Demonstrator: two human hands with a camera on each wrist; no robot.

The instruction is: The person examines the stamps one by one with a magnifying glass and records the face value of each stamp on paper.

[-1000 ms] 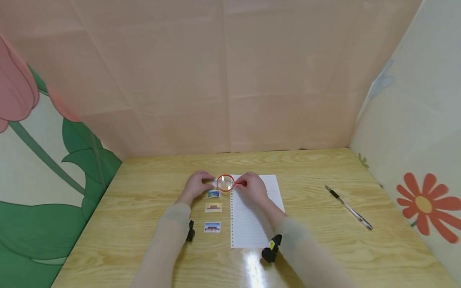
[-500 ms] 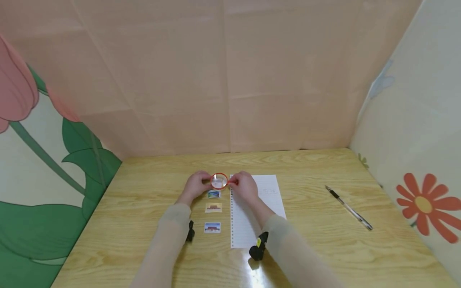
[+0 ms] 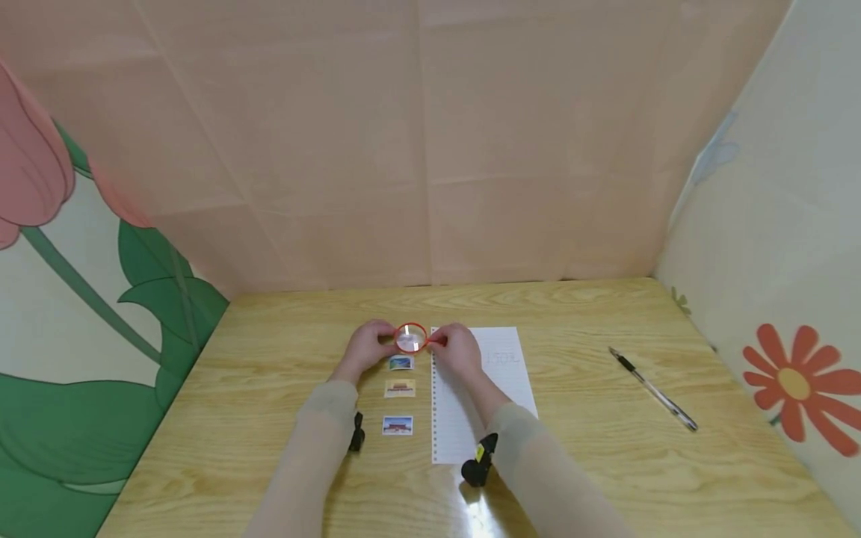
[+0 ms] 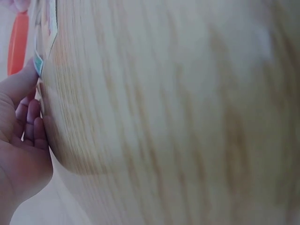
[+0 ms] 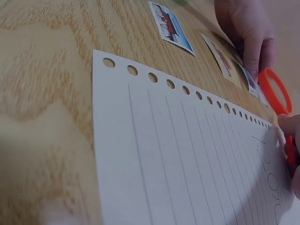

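My right hand (image 3: 460, 350) pinches the handle of a red-rimmed magnifying glass (image 3: 411, 338). The lens is held over the farthest stamp, which shows only blurred through it. My left hand (image 3: 368, 347) rests at the left side of that stamp, thumb and forefinger apart; in the left wrist view the thumb (image 4: 22, 85) touches a stamp's corner. Nearer lie a green-blue stamp (image 3: 401, 363), a yellow stamp (image 3: 400, 388) and a stamp with a red building (image 3: 397, 426), in a column. The magnifying glass's ring (image 5: 275, 92) stands tilted in the right wrist view.
A lined, punched sheet of paper (image 3: 451, 441) lies right of the stamps, partly under my right forearm, with faint handwriting near its top. Farther right lies a pen (image 3: 654, 389). A peach backdrop (image 3: 430, 149) closes off the table's far side.
My right hand has moved left with the magnifying glass, bringing the lens from the paper's edge over the farthest stamp. Handwriting on the paper is uncovered. My left hand has stayed put.
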